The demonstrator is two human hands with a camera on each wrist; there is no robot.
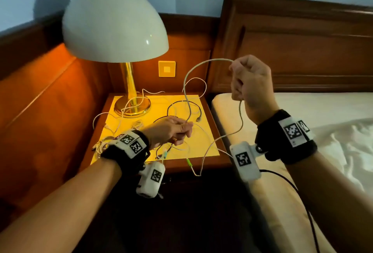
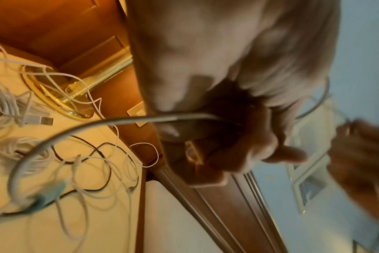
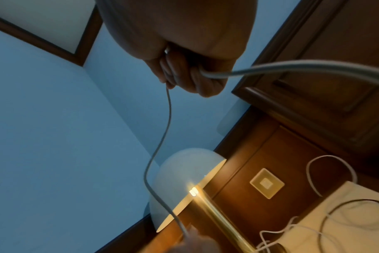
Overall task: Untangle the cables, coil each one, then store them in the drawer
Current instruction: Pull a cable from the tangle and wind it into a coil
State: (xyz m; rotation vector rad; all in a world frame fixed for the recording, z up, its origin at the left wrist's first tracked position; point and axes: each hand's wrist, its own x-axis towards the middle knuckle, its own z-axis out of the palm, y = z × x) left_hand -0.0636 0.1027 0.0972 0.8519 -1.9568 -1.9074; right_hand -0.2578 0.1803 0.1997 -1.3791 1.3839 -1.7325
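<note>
Two bare arms reach in from the near edge, each with a black wrist band that carries white blocks with black square patterns; no words or brand names can be read anywhere.

The right hand (image 1: 251,83) is up high, far right, with its grip curled tight round a grey cable (image 1: 186,83). The left hand (image 1: 171,131) is lower, just above the worktop (image 1: 212,149), and its grip pinches the same grey cable further along. The cable arches between the two hands, and its other part hangs from the right hand down past the near edge of the worktop.

More cables (image 1: 181,109) lie in a mess on the yellow top: thin white ones and a black one, crossing each other, some looped round the foot of the lamp (image 1: 115,24). A white bundle sits at the near left corner. No drawer can be seen.

These cables look light, soft and bendy, so they should coil with ease, but they may snag on each other. Hold one near its plug end and draw it out slowly, so nothing drags the lamp or slides off the edge
</note>
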